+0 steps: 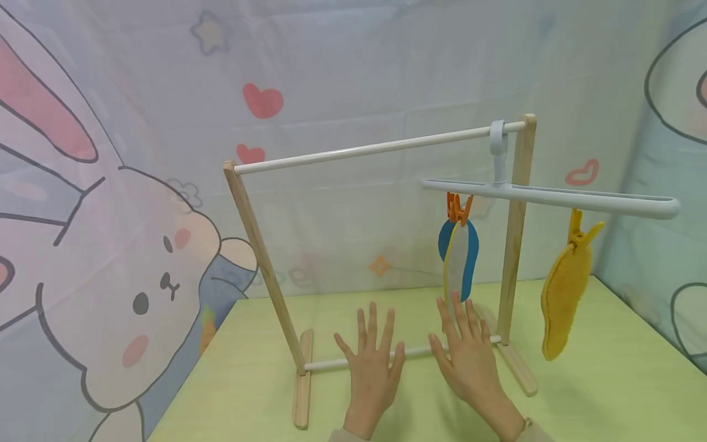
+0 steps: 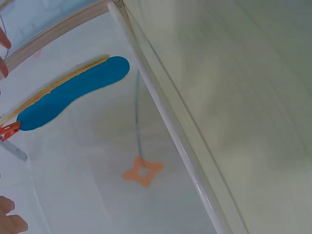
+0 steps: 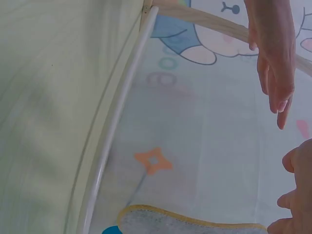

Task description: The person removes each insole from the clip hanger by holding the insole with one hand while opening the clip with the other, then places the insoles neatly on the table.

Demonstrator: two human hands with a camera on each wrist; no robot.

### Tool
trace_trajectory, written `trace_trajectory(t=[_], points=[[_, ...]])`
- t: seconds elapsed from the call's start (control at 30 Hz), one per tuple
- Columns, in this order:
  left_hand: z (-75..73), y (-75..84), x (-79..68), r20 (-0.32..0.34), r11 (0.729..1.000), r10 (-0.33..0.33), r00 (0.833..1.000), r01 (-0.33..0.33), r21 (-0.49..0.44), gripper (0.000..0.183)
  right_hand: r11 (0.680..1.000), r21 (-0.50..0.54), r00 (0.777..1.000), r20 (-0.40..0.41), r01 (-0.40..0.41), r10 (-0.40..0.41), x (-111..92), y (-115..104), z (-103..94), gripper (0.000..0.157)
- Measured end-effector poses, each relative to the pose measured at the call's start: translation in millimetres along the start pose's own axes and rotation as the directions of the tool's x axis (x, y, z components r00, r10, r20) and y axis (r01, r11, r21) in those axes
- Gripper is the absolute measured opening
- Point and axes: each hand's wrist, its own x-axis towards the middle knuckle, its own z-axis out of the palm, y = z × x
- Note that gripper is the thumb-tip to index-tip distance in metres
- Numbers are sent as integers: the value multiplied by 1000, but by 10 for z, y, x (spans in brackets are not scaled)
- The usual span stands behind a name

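Note:
Both hands are spread with nothing in them, in front of a wooden rack's lower white rod (image 1: 420, 351). My left hand (image 1: 371, 374) is left of my right hand (image 1: 471, 368), fingers straight and pointing away. From the rack's top rod (image 1: 364, 149) hangs a white clothes hanger (image 1: 585, 199) at the right. An orange clip (image 1: 458, 209) on it holds a pair of insoles, one blue (image 2: 73, 92), one grey-faced with a yellow edge (image 3: 170, 222). My right fingertips overlap their lower end in the head view. A yellow clip (image 1: 577, 233) holds yellow insoles (image 1: 566, 301) at the hanger's near end.
The rack's wooden posts (image 1: 265, 264) stand on flat wooden feet (image 1: 302, 393) on a pale green table (image 1: 221, 380). Behind hangs a printed curtain (image 1: 342, 233) with a rabbit, hearts and stars. The hanger juts out toward the near right.

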Motion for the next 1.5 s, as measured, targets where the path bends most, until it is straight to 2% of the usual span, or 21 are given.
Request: trace_trajectory(t=[0.2,0.57,0.77,0.93,1.17,1.37,1.5], points=[[-21,14,8,-52,999,29,998,-30,-18,60,1000,8,1000,-29,11,-11,14,-4,-44,57],[-47,1,34,-126,997,76,989,-77,-2,49,998,-9,990,-131,61,-62,85,5,-143,49],[-13,-4,24,-151,996,85,985,-86,4,48,993,-10,964,-239,118,-117,120,39,-176,46],[11,-13,15,-163,996,84,983,-87,-15,48,990,4,948,-288,144,-137,140,69,-221,44],[25,-24,11,-185,995,89,979,-95,-24,43,976,26,896,-403,216,-188,179,82,-357,43],[34,-32,13,-199,994,99,975,-105,-20,40,986,23,908,-393,167,-145,194,75,-504,54],[32,-37,15,-198,995,99,975,-104,-13,38,987,46,912,-392,153,-123,198,66,-579,48]])
